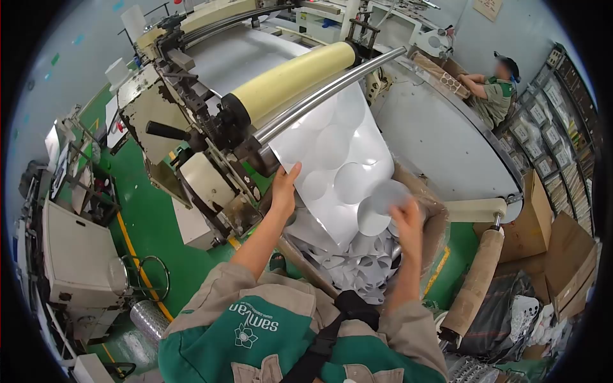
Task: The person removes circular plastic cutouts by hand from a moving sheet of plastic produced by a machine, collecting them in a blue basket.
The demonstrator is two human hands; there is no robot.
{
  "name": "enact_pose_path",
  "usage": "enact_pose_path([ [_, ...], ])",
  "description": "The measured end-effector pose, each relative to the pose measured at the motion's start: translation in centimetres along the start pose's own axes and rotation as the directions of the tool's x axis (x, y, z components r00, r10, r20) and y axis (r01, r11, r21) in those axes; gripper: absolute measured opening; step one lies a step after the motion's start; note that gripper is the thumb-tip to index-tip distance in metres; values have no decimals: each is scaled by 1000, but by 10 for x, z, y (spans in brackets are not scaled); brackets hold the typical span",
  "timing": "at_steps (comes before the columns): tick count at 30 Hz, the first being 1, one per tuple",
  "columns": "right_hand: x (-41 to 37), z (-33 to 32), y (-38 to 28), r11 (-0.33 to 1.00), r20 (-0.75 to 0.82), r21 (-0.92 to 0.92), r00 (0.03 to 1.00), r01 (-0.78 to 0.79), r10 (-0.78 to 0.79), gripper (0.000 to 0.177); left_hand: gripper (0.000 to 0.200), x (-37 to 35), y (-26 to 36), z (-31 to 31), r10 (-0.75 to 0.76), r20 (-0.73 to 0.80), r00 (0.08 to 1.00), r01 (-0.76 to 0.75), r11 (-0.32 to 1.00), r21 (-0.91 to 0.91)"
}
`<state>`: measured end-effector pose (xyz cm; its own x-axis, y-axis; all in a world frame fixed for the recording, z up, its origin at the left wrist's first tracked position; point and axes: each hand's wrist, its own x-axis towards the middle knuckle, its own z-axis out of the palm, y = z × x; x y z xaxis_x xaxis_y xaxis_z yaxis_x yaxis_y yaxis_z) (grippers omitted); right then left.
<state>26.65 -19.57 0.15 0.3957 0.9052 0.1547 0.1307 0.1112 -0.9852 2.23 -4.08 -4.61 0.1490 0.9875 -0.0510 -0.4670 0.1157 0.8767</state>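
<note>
A white sheet (332, 153) with rows of round cut outlines hangs down from under the steel roller (332, 92). My left hand (285, 189) grips the sheet's left edge between thumb and fingers. On the right, my right hand (408, 220) is blurred by motion and holds a round disc (389, 196) at its edge. A round shape (372, 217) lies just beneath that disc, at the sheet's lower right. Below both hands, a carton (429, 239) lined with plastic holds a heap of white scraps (357, 271).
A yellow roller (294, 80) and the machine frame stand ahead. A grey panel (440, 140) extends to the right, with a brown roll (476, 281) below it. A co-worker (498, 92) is at the back right by a box. Open cartons (571, 262) stand at the right.
</note>
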Motion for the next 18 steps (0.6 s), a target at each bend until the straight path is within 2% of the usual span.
enact_pose_path([
  [1,23,26,-1,997,185,68,981,41,-53,33,36,13,-7,0,-15,9,1000,16,997,-81],
  [2,41,57,-13,991,258,127,963,46,-78,37,25,19,-11,1,-32,16,999,35,986,-161],
  [4,85,95,3,987,351,-87,932,132,-94,47,17,9,-15,3,-42,124,991,55,993,-107],
  [5,97,106,2,995,453,-96,891,18,27,54,13,2,-18,3,-53,174,983,67,995,-76],
  [6,104,107,-2,993,519,-111,850,-38,91,53,13,-11,-6,11,-138,195,971,169,973,-155],
  [7,105,104,-3,987,582,-132,798,-95,154,53,13,-11,-10,5,-160,259,952,202,968,-147],
  [8,99,97,4,981,595,25,791,-192,140,41,16,-12,-18,-4,-225,304,926,240,971,-12],
  [9,90,89,14,953,527,179,842,-246,118,39,18,-14,-25,-11,-291,339,894,267,956,119],
  [10,78,81,27,901,451,332,886,-280,110,36,34,-33,-19,12,-312,271,910,291,950,116],
  [11,64,72,38,827,366,482,924,-291,112,33,57,-53,-23,27,-209,300,931,191,978,87],
  [12,50,61,47,682,278,659,945,-317,171,31,75,-56,-48,28,-227,327,917,169,966,195],
  [13,35,50,55,506,196,809,949,-298,246,28,77,-65,-71,33,-303,303,904,225,938,265],
  [15,13,28,86,478,105,840,941,-258,323,29,74,-79,-79,53,-429,479,766,355,903,241],
  [17,-5,8,100,420,14,890,930,-180,368,28,70,-87,-87,65,-457,514,726,405,888,219],
  [18,-12,-6,105,526,-30,831,929,-182,369,28,68,-90,-90,70,-467,531,707,426,881,207],
])
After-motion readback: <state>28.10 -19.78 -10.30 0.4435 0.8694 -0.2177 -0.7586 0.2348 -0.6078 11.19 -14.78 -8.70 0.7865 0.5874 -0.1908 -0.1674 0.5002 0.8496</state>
